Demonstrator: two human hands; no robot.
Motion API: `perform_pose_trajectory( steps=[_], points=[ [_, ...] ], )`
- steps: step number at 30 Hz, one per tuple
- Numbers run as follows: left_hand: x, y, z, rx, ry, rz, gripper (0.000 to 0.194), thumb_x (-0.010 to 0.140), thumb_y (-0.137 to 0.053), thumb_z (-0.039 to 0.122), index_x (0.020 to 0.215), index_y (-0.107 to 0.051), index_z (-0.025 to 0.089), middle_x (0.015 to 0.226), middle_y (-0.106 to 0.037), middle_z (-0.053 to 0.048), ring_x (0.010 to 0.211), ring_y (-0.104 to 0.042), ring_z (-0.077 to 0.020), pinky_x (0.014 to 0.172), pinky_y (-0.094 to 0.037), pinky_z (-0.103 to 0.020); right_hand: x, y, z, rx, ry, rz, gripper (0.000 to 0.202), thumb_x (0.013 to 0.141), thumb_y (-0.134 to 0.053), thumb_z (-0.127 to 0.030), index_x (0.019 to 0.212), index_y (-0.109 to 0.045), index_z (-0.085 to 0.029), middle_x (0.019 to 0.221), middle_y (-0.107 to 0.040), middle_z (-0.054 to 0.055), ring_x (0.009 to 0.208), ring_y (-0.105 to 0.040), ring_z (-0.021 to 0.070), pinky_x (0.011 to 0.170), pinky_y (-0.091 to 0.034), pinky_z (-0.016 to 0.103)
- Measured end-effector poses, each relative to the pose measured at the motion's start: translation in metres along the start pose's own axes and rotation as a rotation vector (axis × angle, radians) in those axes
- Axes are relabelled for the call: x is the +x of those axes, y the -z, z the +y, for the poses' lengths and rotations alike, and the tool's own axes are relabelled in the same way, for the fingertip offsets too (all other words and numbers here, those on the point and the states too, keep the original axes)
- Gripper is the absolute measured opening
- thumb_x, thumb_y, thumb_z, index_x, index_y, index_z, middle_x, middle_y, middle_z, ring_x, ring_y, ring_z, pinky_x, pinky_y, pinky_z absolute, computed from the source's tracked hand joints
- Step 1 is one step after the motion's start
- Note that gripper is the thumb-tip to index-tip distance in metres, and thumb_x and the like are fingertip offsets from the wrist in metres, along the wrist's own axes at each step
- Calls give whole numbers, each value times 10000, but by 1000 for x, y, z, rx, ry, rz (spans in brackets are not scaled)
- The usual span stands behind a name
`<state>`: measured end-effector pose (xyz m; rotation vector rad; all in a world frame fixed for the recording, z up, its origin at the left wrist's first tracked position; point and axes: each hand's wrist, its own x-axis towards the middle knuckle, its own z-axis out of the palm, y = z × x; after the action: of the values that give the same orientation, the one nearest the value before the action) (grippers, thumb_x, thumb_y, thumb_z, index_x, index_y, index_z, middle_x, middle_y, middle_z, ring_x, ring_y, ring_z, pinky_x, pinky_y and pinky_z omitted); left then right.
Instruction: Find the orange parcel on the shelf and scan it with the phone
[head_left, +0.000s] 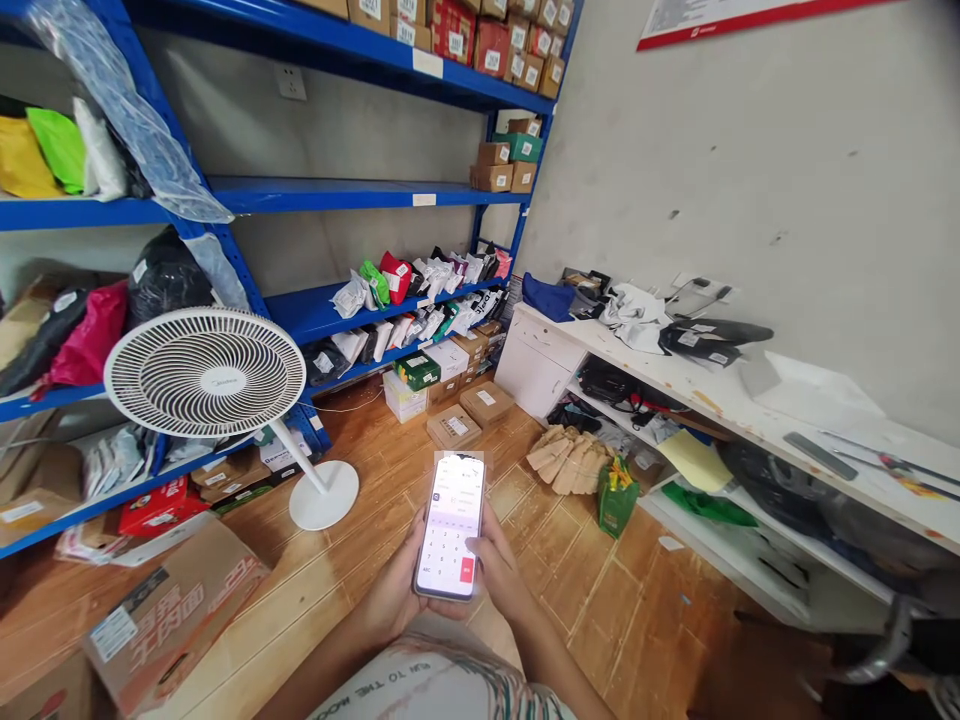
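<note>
Patterned shirt (442,688) is seen at six o'clock, below a phone (452,500) clasped between left hand (400,588) and right hand (498,566), its keypad (444,555) displayed and entry apparently unfinished.

The left hand (397,590) and right hand (499,565) are bare, and so are the 2 forearms (551,640), slim and smooth-lined, tapering toward the wrists. The right thumb (477,546) has a short, rounded nail. The person wears a white or off-white shirt (420,680) of soft, loosely creased cloth. Across its front runs dark, thin lettering (390,680) in plain capitals — 3 words read "RUN TO THE", and a 4th, cut off by the lower edge of the view, seems to begin "MOO". Beside the words sits a printed pattern (491,680) of wavy stripes — dark green, near-black and a pale orange-brown — bunched into folds.
</note>
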<state>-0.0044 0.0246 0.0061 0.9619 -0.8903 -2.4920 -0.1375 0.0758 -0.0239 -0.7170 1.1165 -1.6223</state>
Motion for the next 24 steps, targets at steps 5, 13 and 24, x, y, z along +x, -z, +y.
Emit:
perform_pose_trajectory(
  steps=[5, 13, 24],
  points=[
    [2, 4, -1, -55, -27, -21, 788, 802, -548, 490, 1444, -113, 351, 1177, -599, -96, 832, -629, -246, 611, -510, -340, 0, -6, 0, -19, 33, 14, 481, 734, -675, -341, 1182, -542, -229, 1064, -691, 37, 926, -631, 222, 811, -491, 331],
    [2, 8, -1, 5, -56, -19, 854, 759, -556, 354, 1449, -52, 344, 1225, -575, -119, 849, -633, -270, 545, -498, -308, -5, 0, -4, -62, 53, -200, 799, 673, -732, -255, 1354, -315, -231, 1262, -597, 105, 1098, -589, 277, 912, -462, 422],
    [0, 7, 3, -141, -44, -147, 931, 606, -557, 229, 1441, -166, 361, 1259, -558, -53, 984, -578, -276, 783, -499, -410, -1, -2, -6, 50, 0, -78, 639, 649, -616, -211, 1273, -484, -251, 1155, -660, 21, 1020, -587, 256, 904, -426, 372]
  ],
)
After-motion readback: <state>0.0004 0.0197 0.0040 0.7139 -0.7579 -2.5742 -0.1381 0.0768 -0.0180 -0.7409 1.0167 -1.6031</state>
